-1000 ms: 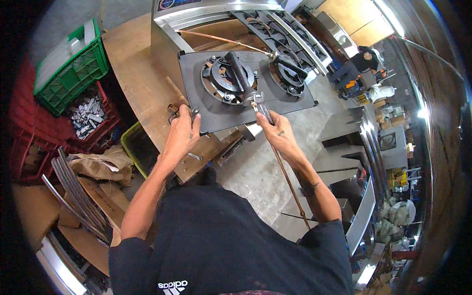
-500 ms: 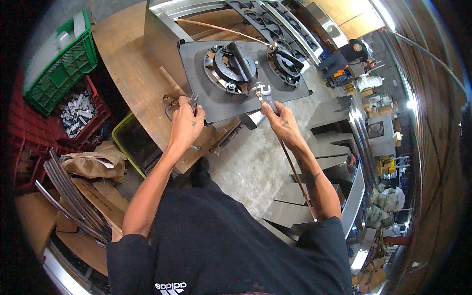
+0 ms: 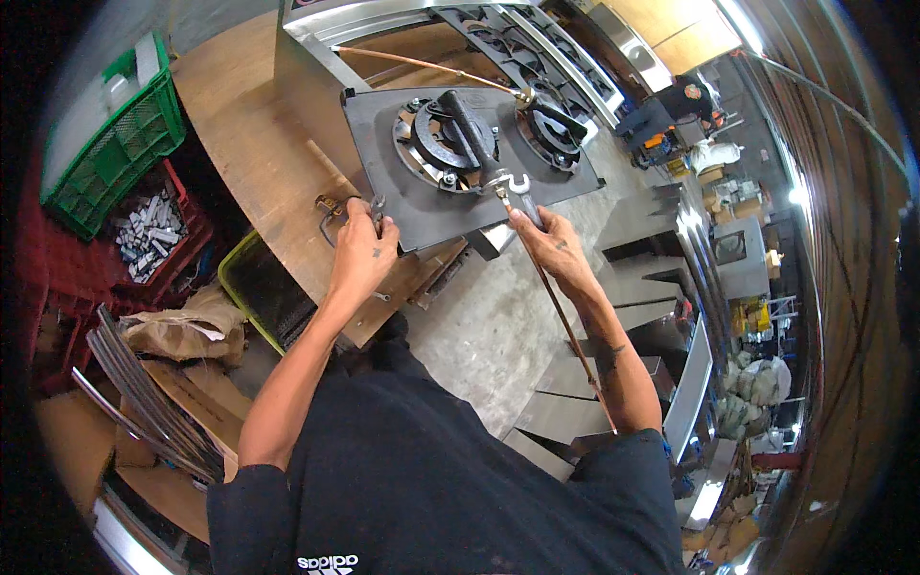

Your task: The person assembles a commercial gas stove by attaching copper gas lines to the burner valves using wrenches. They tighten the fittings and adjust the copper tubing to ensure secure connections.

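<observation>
My right hand (image 3: 554, 241) is closed around an open-end wrench (image 3: 525, 196), its jaws beside the brass fitting (image 3: 503, 191) at the front of a burner. From that fitting a thin copper tube (image 3: 563, 321) runs down past my right forearm. In my closed left hand (image 3: 364, 244) is a dark grey wrench (image 3: 378, 205); my fingers hide much of it. A grey metal plate (image 3: 431, 222) carries two black ring burners, the larger burner (image 3: 458, 144) on the left and a smaller burner (image 3: 551, 132) on the right.
The plate rests by a stainless-steel frame on a wooden table (image 3: 240, 115). A second copper tube (image 3: 422, 65) crosses behind the burners. At left, a green crate (image 3: 115, 144) sits above a red crate (image 3: 196, 230) of small metal parts. A person (image 3: 676, 105) is at the far right.
The view has shifted slightly. My left hand and its wrench have dropped a little nearer to me; the right-hand wrench stays beside the fitting, its head slightly lower.
</observation>
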Demonstrator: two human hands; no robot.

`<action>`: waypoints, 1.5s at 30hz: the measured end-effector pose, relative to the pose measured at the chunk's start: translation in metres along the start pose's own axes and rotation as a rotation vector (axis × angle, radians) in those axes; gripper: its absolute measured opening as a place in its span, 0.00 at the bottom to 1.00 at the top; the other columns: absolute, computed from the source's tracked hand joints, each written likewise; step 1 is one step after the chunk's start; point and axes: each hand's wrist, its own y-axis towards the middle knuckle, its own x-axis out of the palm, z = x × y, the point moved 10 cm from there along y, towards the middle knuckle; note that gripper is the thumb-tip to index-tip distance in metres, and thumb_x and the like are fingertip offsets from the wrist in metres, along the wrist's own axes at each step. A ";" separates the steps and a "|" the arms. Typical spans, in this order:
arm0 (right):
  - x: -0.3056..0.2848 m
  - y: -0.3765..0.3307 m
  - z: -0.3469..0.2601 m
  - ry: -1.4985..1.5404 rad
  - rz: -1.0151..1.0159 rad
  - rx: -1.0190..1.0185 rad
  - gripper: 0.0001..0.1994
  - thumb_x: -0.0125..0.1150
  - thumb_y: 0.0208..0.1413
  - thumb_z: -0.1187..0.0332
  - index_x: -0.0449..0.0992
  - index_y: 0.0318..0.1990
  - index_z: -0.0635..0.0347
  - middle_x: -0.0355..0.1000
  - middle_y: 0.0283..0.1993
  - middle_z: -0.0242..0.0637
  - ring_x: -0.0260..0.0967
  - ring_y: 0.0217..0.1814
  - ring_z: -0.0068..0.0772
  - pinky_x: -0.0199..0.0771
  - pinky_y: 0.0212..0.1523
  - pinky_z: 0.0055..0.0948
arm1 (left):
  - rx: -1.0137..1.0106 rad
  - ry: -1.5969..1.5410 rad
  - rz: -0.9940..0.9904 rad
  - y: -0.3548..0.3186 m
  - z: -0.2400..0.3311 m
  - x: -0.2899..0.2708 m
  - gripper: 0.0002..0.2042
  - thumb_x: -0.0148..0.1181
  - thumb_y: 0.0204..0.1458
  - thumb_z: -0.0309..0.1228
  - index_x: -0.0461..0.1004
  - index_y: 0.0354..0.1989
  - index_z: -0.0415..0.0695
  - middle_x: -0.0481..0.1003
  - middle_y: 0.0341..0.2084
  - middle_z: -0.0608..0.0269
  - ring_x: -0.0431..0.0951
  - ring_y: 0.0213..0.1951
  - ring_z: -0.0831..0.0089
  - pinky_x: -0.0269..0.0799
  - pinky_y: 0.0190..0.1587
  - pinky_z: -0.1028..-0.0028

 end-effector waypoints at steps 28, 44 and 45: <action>-0.028 -0.402 0.678 0.236 -0.012 0.621 0.25 0.56 0.70 0.58 0.69 0.66 0.65 0.78 0.39 0.43 0.74 0.35 0.31 0.77 0.36 0.34 | -0.331 0.559 -0.621 -0.330 -0.225 0.192 0.20 0.51 0.66 0.40 0.74 0.44 0.29 0.81 0.34 0.35 0.84 0.34 0.41 0.79 0.39 0.46; 0.152 -0.280 0.275 0.168 -0.426 -0.265 0.16 0.51 0.73 0.62 0.66 0.56 0.69 0.78 0.37 0.51 0.79 0.30 0.42 0.80 0.33 0.41 | -0.866 -0.900 -0.020 -0.395 -0.159 0.269 0.11 0.51 0.72 0.29 0.73 0.53 0.34 0.79 0.49 0.43 0.82 0.48 0.54 0.81 0.50 0.58; 0.159 -0.272 0.257 0.211 -0.425 -0.349 0.19 0.50 0.74 0.60 0.68 0.59 0.68 0.79 0.40 0.53 0.80 0.33 0.44 0.80 0.36 0.41 | -0.854 -0.861 0.039 -0.383 -0.166 0.252 0.12 0.51 0.72 0.29 0.73 0.53 0.33 0.79 0.48 0.43 0.82 0.48 0.52 0.81 0.50 0.56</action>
